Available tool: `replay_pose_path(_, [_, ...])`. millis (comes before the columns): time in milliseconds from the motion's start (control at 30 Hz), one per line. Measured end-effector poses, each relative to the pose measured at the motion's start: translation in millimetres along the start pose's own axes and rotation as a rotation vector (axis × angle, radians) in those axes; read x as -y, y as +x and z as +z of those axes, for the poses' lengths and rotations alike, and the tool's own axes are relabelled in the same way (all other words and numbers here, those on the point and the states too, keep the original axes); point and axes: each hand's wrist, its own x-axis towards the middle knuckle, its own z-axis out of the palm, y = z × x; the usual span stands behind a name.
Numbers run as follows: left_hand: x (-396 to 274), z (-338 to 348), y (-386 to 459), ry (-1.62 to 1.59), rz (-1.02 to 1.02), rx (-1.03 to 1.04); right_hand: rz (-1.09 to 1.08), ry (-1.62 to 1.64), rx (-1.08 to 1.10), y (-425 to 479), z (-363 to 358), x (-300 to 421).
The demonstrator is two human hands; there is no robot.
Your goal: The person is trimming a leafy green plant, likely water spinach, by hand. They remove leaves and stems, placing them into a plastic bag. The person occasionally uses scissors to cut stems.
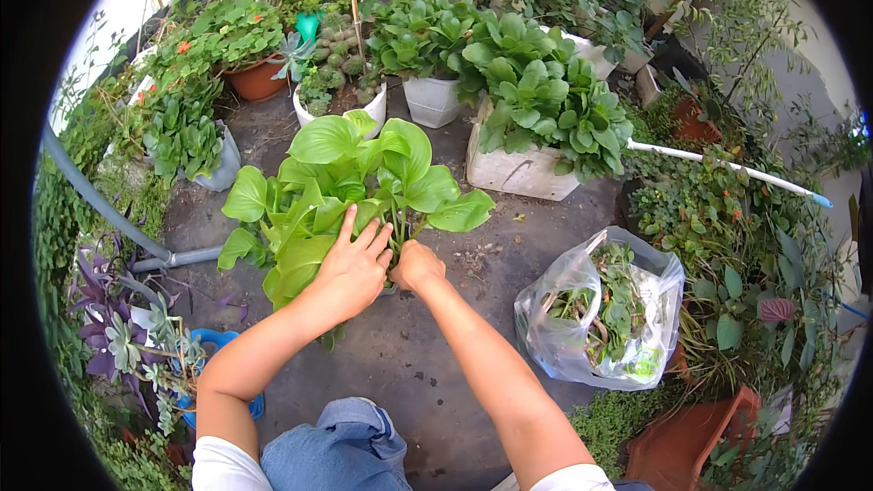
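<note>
Before me stands a broad-leaved green plant, its pot almost wholly hidden under the leaves and my hands. My left hand rests flat against the leaves on the near side, fingers apart and pointing away from me, holding them leftward. Beside it my right hand reaches in at the foot of the stems with its fingers curled. Its fingertips are hidden, so what they grip or touch does not show.
A clear plastic bag of cut greenery lies to the right. Behind are a white rectangular planter, a white pot and a cactus pot. A grey pipe and blue container are left, a terracotta planter lower right.
</note>
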Motion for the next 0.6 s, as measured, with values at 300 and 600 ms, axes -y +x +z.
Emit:
replay_pose_path(300, [-2, 0, -1, 0.021, 0.01, 0.037, -0.312, 0.563, -0.141, 2, 16, -67])
replay_pose_path(600, [-4, -5, -1, 0.005, 0.003, 0.06, -0.523, 0.225, -0.158, -28, 7, -61])
